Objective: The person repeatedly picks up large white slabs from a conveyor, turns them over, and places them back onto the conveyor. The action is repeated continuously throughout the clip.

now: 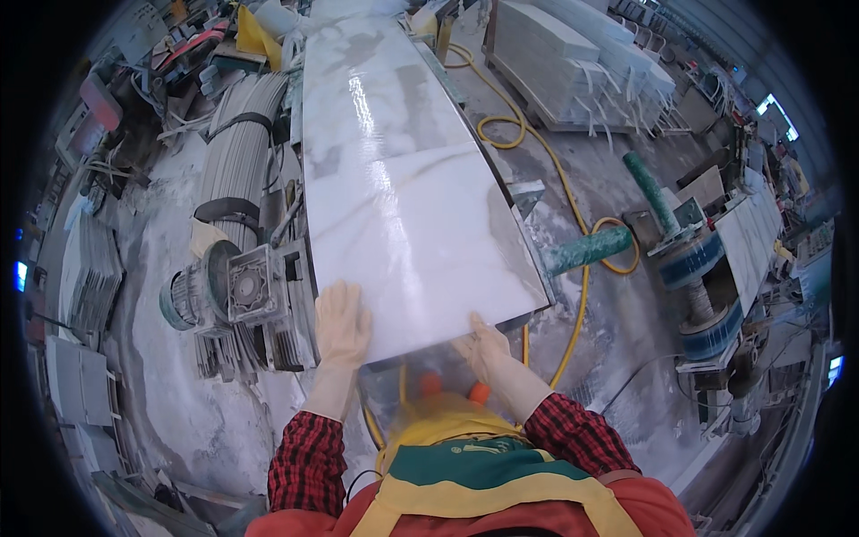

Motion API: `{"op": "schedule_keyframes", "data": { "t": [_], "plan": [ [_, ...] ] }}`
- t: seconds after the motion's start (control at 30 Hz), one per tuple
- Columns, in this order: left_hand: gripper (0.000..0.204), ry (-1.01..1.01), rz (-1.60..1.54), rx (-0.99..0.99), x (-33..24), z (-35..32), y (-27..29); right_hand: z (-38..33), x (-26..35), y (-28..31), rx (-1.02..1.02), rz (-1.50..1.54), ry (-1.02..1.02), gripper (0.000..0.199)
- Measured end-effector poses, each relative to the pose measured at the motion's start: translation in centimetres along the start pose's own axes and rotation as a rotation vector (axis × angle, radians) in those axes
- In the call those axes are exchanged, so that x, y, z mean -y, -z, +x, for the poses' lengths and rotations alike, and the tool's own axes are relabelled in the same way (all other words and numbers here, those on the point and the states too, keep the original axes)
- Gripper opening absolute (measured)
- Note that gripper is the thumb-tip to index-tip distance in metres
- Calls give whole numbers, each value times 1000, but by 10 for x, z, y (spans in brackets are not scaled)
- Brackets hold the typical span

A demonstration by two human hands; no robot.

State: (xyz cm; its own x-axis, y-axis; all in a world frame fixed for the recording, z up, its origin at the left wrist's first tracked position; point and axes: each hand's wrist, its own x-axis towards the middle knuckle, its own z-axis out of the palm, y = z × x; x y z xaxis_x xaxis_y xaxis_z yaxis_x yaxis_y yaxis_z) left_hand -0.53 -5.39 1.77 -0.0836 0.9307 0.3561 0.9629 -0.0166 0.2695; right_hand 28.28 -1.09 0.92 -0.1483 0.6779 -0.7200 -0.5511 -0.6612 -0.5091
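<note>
A glossy white stone slab [429, 251] with grey veins lies flat before me. Behind it, a second veined slab [394, 98] continues the same surface away from me. My left hand [343, 324], in a pale glove, rests flat on the near left corner of the front slab, fingers stretched forward. At the near edge, right of the middle, my right hand [488, 347] in a matching glove grips the slab, thumb on top and the other fingers partly hidden below the edge.
To the left stand an electric motor with gearbox [246, 286] and a strapped bundle of grey strips [237, 152]. On the right, a green cylinder [586, 251] juts out near a yellow hose [573, 197] on the floor. Stacked slabs [573, 67] sit at the far right.
</note>
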Motion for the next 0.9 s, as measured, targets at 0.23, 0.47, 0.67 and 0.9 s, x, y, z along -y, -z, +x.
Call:
{"op": "schedule_keyframes", "data": {
  "t": [0.23,0.47,0.67,0.9],
  "plan": [
    [61,16,-81,73,-14,-51,20,-45,-22,38,17,-19,-90,58],
    [65,-22,-44,136,-31,-90,25,-62,-22,86,116,7,-208,57],
    [64,-95,-18,110,6,-36,8,-54,-25,94,184,-75,-202,58],
    [62,-153,-3,-36,47,43,-12,-45,-29,111,242,-88,-231,59]
  ]
}}
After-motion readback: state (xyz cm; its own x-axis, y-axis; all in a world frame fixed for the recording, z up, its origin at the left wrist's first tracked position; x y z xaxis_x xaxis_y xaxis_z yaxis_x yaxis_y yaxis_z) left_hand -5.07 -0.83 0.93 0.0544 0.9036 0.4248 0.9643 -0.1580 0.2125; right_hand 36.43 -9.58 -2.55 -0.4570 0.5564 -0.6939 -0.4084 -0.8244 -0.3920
